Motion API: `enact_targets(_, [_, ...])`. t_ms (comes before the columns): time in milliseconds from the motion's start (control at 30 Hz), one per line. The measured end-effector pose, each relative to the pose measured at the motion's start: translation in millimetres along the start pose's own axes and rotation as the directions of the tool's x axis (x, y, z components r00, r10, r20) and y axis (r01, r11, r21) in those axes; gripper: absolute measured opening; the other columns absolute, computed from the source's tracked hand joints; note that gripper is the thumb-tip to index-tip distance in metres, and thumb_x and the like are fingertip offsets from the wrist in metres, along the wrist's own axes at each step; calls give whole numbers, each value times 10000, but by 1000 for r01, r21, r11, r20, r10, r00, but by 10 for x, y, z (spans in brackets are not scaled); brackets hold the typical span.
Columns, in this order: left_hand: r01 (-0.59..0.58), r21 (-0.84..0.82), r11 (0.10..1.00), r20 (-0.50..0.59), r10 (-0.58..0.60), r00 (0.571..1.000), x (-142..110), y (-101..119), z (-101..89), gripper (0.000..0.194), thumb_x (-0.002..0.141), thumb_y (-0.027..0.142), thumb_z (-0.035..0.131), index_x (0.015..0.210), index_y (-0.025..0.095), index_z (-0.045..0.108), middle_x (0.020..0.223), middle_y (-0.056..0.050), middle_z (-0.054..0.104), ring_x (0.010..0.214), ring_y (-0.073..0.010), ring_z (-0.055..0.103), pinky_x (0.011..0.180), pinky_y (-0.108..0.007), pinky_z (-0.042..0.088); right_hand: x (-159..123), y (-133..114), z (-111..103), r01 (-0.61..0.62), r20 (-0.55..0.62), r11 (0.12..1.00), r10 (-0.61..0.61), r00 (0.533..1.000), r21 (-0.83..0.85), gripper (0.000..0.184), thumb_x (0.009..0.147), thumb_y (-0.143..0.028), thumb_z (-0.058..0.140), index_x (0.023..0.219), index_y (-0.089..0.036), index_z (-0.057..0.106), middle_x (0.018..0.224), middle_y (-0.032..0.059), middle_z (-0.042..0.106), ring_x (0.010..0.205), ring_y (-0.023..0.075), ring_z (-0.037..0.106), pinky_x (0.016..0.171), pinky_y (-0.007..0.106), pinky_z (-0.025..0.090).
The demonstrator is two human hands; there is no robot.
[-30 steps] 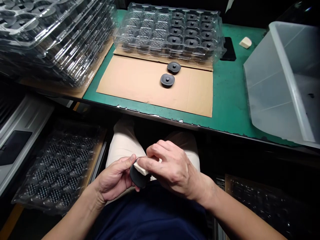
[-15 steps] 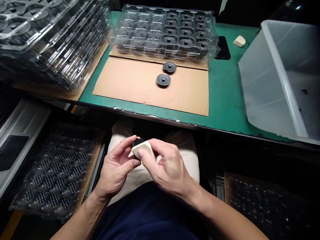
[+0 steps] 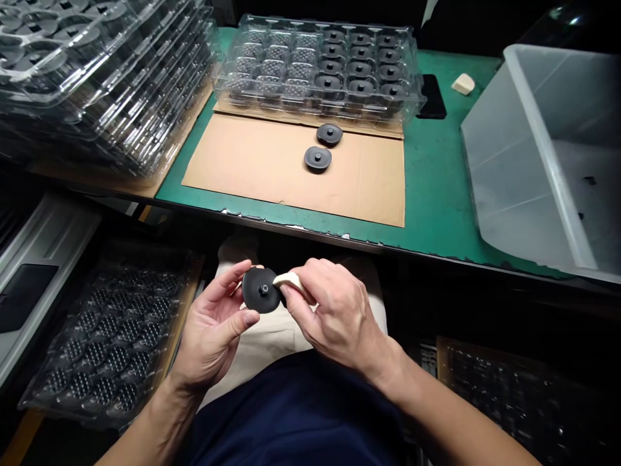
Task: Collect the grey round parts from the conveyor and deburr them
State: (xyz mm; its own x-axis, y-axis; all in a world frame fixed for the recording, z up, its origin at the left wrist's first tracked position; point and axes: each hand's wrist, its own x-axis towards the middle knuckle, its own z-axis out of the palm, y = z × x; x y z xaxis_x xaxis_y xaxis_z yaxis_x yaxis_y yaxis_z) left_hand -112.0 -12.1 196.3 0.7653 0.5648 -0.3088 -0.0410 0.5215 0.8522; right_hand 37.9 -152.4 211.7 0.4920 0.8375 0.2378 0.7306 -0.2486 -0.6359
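Note:
Above my lap, my left hand [image 3: 218, 320] grips a round black disc [image 3: 255, 291] by its edge, with the small central stub facing me. My right hand [image 3: 332, 310] pinches a cream-coloured pad [image 3: 294, 283], maybe a sponge or felt block, against the disc's right edge. Two similar parts, a black disc [image 3: 317, 158] and another black disc [image 3: 329, 134], lie stub up on the cardboard sheet [image 3: 242, 162]. Behind them stands a clear plastic tray [image 3: 272, 87]; black discs fill the pockets of its right half.
A tall stack of clear trays [image 3: 111, 97] stands at the left. To the right are a translucent bin [image 3: 514, 162], a cream block [image 3: 463, 84] and a flat black object [image 3: 433, 97]. Below the green table [image 3: 436, 194] sits another tray [image 3: 107, 343] at left.
The disc has turned to show its stubbed face, and my left hand has shifted slightly left. The pad has moved from across the disc to its right edge.

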Motion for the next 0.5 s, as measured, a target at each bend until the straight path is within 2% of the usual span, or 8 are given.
enact_targets(133, [91,-24,996,73,-89,993,-39,26,-39,526,848,140,823,1344,268,701,1345,-82,676,1246,-215,623,1040,-239,535,12,1,-31,72,54,995,-69,996,-62,239,1080,-274,513,918,-162,650,822,30,560,758,185,452,725,370,300])
enact_targets(300, [243,-59,968,151,-232,961,-98,35,-70,451,901,253,789,1346,226,720,1224,-116,728,1083,-198,686,930,-215,566,14,-7,-53,169,134,985,-163,978,-33,248,1089,-277,476,999,-151,671,886,53,580,810,201,462,779,394,323])
enact_targets(500, [343,-87,935,237,-315,919,-115,-18,-216,439,950,321,724,1373,210,705,1348,-141,684,1303,-277,606,1084,-293,505,30,-2,-86,255,167,967,-249,954,-15,252,1091,-262,470,1076,-141,690,922,72,599,811,208,463,742,384,332])
